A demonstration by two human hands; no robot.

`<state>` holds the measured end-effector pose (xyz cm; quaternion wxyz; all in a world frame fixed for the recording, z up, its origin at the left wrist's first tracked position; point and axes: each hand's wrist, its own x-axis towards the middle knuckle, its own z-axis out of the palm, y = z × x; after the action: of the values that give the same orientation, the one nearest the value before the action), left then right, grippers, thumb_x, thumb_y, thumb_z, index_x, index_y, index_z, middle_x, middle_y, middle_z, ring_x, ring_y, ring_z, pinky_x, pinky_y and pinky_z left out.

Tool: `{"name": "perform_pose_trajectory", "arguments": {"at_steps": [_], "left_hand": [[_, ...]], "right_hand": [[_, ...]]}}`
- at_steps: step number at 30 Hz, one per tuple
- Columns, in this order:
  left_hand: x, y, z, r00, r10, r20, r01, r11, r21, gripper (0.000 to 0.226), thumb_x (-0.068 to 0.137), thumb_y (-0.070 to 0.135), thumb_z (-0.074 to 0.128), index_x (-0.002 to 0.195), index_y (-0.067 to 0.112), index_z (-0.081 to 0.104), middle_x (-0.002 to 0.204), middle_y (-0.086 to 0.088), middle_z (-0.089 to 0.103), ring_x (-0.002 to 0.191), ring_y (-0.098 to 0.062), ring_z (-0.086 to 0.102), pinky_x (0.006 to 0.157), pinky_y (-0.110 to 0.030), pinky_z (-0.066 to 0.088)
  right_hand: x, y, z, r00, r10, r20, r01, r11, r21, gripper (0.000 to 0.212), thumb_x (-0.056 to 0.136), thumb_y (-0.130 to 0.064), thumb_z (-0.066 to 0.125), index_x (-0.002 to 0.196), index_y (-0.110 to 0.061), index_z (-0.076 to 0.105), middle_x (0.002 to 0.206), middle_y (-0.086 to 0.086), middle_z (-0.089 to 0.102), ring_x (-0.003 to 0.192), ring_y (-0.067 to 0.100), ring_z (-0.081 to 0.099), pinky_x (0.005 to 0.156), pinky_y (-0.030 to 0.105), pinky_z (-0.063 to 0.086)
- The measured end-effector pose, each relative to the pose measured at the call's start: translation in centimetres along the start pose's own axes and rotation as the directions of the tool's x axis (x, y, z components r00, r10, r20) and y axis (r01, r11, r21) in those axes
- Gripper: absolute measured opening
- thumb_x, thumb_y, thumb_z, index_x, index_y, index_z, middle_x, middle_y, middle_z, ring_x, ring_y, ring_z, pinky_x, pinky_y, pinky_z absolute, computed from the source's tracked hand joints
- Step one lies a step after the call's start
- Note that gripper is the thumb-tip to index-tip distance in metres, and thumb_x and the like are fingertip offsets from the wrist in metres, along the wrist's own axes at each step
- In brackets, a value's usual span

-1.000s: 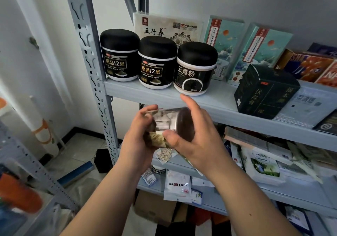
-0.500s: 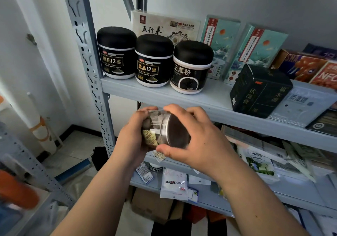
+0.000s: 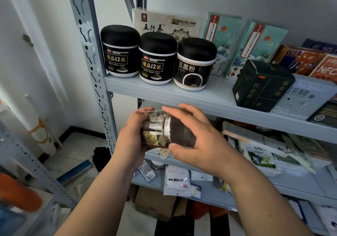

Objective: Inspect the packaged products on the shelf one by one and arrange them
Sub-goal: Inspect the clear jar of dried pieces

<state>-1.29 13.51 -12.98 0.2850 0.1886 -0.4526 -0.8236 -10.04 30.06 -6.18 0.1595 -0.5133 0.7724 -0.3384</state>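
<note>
The jar (image 3: 157, 129) in my hands is clear plastic with a dark screw lid (image 3: 179, 132). It lies on its side in the air, lid end toward my right. Through the wall I can see it packed with what look like small sachets, tan and white, plus a yellowish label whose print is too small to read. It hangs just below and in front of the front edge of the upper shelf (image 3: 209, 100), beneath the three black-lidded tubs (image 3: 157, 59) that stand along that shelf's left end.

My left hand (image 3: 130, 142) grips the base end, with the fingers curled round its far side and the palm against the bottom. My right hand (image 3: 200, 144) is wrapped round the lid, fingers arched over the top and thumb pressed on the underside (both hands are grasping, neither is slack).

My palms cover the jar's base and the outer face of the lid, so neither shows. A dark green box (image 3: 262, 84) stands at the front edge of the upper shelf to the right, and the flat packs beside it run off the right side of the view. The lower shelf (image 3: 295, 183) behind my hands holds loose pouches, partly hidden by my wrists.
</note>
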Motion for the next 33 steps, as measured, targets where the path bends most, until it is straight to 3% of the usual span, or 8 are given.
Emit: {"name": "perform_pose_trajectory", "arguments": {"at_steps": [3, 7, 11, 14, 18, 20, 26, 33], "left_hand": [[0.0, -0.2, -0.1, 1.0, 0.001, 0.022, 0.0, 1.0, -0.025, 0.032, 0.084, 0.036, 0.054, 0.108, 0.022, 0.071, 0.099, -0.01, 0.072, 0.083, -0.025, 0.067, 0.072, -0.037, 0.051], [-0.2, -0.4, 0.5, 0.996, -0.068, 0.061, 0.074, 0.993, -0.092, 0.028, 0.091, 0.036, 0.054, 0.108, 0.021, 0.07, 0.099, -0.01, 0.071, 0.083, -0.026, 0.067, 0.072, -0.038, 0.051], [-0.3, -0.6, 1.3, 0.977, -0.212, 0.033, 0.214, 0.949, -0.231, 0.04, 0.084, 0.042, 0.054, 0.11, 0.017, 0.069, 0.097, -0.014, 0.072, 0.078, -0.031, 0.069, 0.065, -0.041, 0.058], [-0.2, -0.8, 2.0, 0.968, -0.244, 0.063, 0.251, 0.917, -0.309, 0.048, 0.095, 0.05, 0.042, 0.108, 0.014, 0.072, 0.101, -0.016, 0.074, 0.082, -0.033, 0.073, 0.066, -0.043, 0.058], [-0.4, -0.5, 3.7, 0.952, -0.217, 0.215, 0.278, 0.907, -0.317, 0.063, 0.098, 0.05, 0.029, 0.097, 0.01, 0.078, 0.096, -0.017, 0.074, 0.081, -0.03, 0.074, 0.063, -0.041, 0.061], [-0.3, -0.6, 4.0, 0.952, -0.161, 0.259, 0.24, 0.92, -0.311, 0.052, 0.094, 0.048, 0.039, 0.114, 0.009, 0.067, 0.097, -0.015, 0.073, 0.084, -0.029, 0.073, 0.069, -0.038, 0.061], [0.1, -1.0, 3.0, 0.925, 0.005, 0.38, 0.139, 0.927, -0.35, 0.061, 0.075, 0.041, 0.081, 0.12, 0.002, 0.067, 0.123, -0.02, 0.068, 0.107, -0.032, 0.069, 0.089, -0.045, 0.059], [0.1, -0.8, 2.5, 0.968, -0.102, 0.231, 0.183, 0.913, -0.365, 0.061, 0.102, 0.037, 0.022, 0.105, 0.007, 0.074, 0.1, -0.018, 0.073, 0.086, -0.028, 0.071, 0.073, -0.037, 0.06]], "right_hand": [[0.1, -0.1, 1.2, 0.994, 0.019, -0.105, -0.018, 1.0, 0.013, 0.08, 0.084, -0.054, 0.074, 0.147, -0.063, 0.026, 0.148, -0.025, 0.028, 0.127, -0.01, 0.036, 0.097, 0.009, 0.033], [-0.5, 0.1, 2.1, 0.956, -0.096, -0.278, 0.104, 0.994, 0.014, 0.06, 0.08, -0.04, 0.08, 0.129, -0.054, 0.049, 0.137, -0.019, 0.04, 0.124, -0.005, 0.046, 0.096, 0.014, 0.045], [-1.5, 0.4, 1.7, 0.937, -0.044, -0.347, 0.176, 0.917, 0.358, 0.045, 0.074, -0.023, 0.069, 0.104, -0.053, 0.052, 0.115, -0.015, 0.053, 0.103, 0.02, 0.06, 0.087, 0.033, 0.059], [-1.7, 1.1, 1.0, 0.922, 0.006, -0.388, 0.167, 0.896, 0.411, 0.033, 0.076, -0.046, 0.066, 0.101, -0.052, 0.045, 0.107, -0.014, 0.054, 0.093, 0.026, 0.062, 0.081, 0.041, 0.061], [-1.4, 1.5, -0.3, 0.938, 0.046, -0.344, 0.093, 0.922, 0.376, 0.047, 0.075, -0.066, 0.07, 0.108, -0.05, 0.042, 0.115, -0.011, 0.058, 0.098, 0.027, 0.069, 0.084, 0.054, 0.06], [-0.9, 1.8, -1.0, 0.962, 0.057, -0.269, 0.073, 0.89, 0.45, 0.047, 0.072, -0.061, 0.073, 0.106, -0.048, 0.044, 0.107, -0.012, 0.065, 0.096, 0.028, 0.07, 0.082, 0.055, 0.061], [-0.1, 2.6, -0.8, 1.0, 0.011, -0.012, -0.002, 0.816, 0.578, 0.044, 0.075, -0.041, 0.076, 0.106, -0.037, 0.045, 0.108, -0.004, 0.072, 0.094, 0.011, 0.072, 0.073, 0.025, 0.057], [0.8, 2.5, 0.1, 0.999, -0.018, -0.048, 0.041, 0.852, 0.522, 0.044, 0.073, -0.056, 0.073, 0.108, -0.045, 0.05, 0.108, -0.01, 0.07, 0.096, 0.012, 0.07, 0.08, 0.034, 0.057]]}}
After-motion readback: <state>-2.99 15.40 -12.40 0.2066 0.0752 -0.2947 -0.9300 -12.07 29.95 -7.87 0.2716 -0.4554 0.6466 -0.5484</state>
